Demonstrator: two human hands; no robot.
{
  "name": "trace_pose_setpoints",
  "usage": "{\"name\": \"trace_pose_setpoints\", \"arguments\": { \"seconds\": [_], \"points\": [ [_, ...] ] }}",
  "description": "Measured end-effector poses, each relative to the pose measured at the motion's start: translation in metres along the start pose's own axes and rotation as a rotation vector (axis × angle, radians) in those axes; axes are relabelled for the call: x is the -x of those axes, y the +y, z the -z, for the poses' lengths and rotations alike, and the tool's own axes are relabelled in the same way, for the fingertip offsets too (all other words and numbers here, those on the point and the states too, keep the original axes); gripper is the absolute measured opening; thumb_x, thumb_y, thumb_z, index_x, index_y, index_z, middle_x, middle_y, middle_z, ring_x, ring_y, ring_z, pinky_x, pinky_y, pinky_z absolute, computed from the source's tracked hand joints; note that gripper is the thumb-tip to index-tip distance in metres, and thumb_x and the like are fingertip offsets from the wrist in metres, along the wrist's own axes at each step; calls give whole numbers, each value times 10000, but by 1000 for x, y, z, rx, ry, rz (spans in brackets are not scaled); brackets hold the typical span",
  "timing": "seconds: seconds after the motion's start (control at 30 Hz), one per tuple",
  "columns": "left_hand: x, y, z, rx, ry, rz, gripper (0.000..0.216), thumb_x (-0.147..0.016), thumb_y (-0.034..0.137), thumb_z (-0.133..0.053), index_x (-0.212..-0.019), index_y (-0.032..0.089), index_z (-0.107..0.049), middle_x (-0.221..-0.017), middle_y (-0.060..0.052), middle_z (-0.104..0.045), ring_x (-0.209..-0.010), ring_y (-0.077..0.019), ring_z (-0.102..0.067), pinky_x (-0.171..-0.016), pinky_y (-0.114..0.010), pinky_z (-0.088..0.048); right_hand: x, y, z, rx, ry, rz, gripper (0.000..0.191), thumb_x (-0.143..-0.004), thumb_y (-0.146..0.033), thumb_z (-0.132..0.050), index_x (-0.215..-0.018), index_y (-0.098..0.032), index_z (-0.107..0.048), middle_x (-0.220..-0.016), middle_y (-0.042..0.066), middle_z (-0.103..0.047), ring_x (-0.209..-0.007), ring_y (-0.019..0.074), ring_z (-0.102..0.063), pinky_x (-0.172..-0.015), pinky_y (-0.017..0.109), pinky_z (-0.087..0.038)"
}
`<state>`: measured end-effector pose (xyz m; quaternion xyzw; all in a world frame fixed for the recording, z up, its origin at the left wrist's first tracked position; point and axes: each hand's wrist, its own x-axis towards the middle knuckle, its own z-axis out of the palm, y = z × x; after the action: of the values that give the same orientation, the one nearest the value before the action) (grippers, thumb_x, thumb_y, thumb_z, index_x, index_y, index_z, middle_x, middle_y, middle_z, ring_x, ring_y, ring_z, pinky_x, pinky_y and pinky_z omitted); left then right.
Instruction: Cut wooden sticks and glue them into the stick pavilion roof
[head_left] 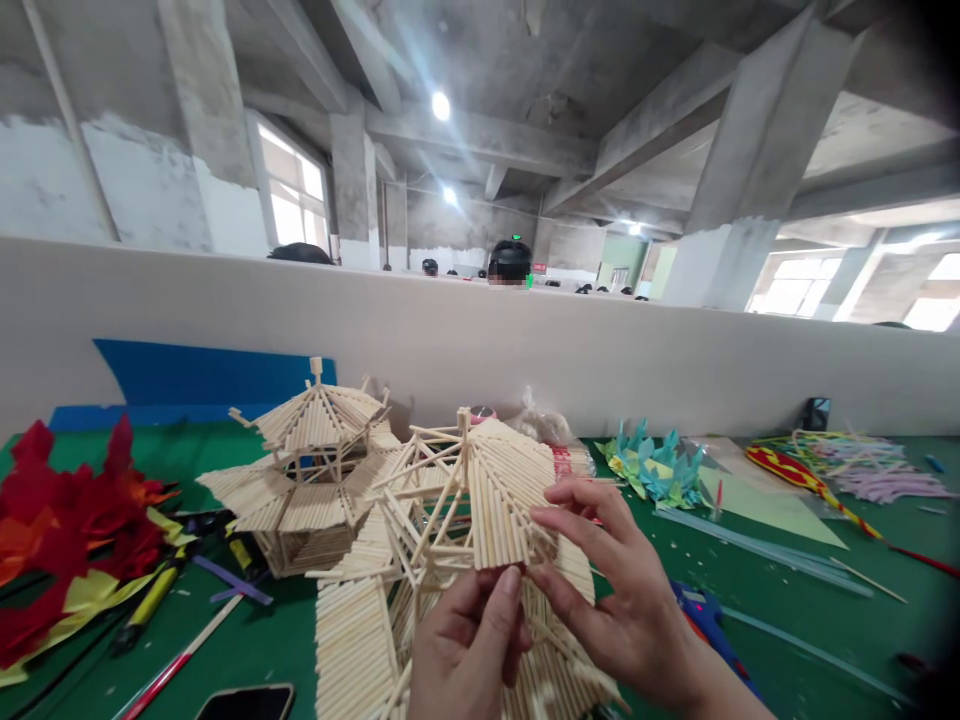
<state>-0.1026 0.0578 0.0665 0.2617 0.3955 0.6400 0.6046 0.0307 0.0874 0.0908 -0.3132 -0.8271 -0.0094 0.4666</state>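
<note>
Gripping a pale wooden-stick pavilion roof (495,500), both hands' fingers clamp it: left hand (469,640), right hand (622,590) at 3 o'clock; no writing legible.

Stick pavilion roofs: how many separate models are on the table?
2. A finished pavilion stands on the green table, left of centre; a bigger roof frame is held by both hands, left, right.

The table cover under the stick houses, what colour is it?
Green; the table cover shows best in the head view.

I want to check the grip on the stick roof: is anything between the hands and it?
Nothing visible. The left hand and right hand both touch the stick roof directly, fingers on its lower edge.
</note>
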Motion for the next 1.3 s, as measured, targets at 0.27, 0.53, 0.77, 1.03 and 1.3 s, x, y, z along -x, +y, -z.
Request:
{"name": "trace_pose_setpoints", "arguments": {
  "seconds": [0.27, 0.53, 0.77, 1.03, 1.3],
  "points": [
    [0, 2, 1, -27, 0, -43, 305, -496, 430, -776, -554, 158, -651, -396, 46, -507, -382, -52, -381, -401, -148, -259, -4, -3, 2, 51, -35, 6, 234, -740, -118, -579, -947, -224, -605, -1094, 54, -410, -966, 203, -432, -792, 359, -426],
    [0, 3, 2, -25, -24, -54, 286, -533, 424, -760, -547, 165, -638, -413, 47, -513, -409, -55, -394, -415, -155, -272, -7, -4, 3, 78, -40, 25, 226, -739, -122, -576, -942, -213, -613, -1091, 64, -431, -987, 213, -437, -807, 378, -422],
    [5, 8, 0, -8, -10, -51, 241, -526, 359, -778, -624, 166, -674, -434, 49, -532, -408, -59, -395, -419, -172, -288, -1, -2, 3, 64, -9, 66, 289, -727, -110, -567, -999, -201, -606, -1082, 80, -462, -986, 230, -462, -833, 431, -431],
    [6, 8, 0, -4, -24, -62, 214, -551, 346, -769, -639, 169, -688, -441, 49, -530, -420, -53, -400, -427, -164, -298, 1, -3, 2, -27, 47, 36, 344, -728, -80, -565, -1049, -203, -566, -1049, 64, -474, -956, 200, -473, -768, 365, -459],
    [3, 6, 2, -29, -26, -62, 245, -570, 384, -750, -625, 155, -681, -433, 39, -523, -424, -54, -399, -427, -147, -295, -2, -7, 1, 15, 11, 9, 276, -737, -113, -579, -1000, -197, -585, -1081, 57, -436, -997, 204, -433, -828, 369, -410]
  ]
}}
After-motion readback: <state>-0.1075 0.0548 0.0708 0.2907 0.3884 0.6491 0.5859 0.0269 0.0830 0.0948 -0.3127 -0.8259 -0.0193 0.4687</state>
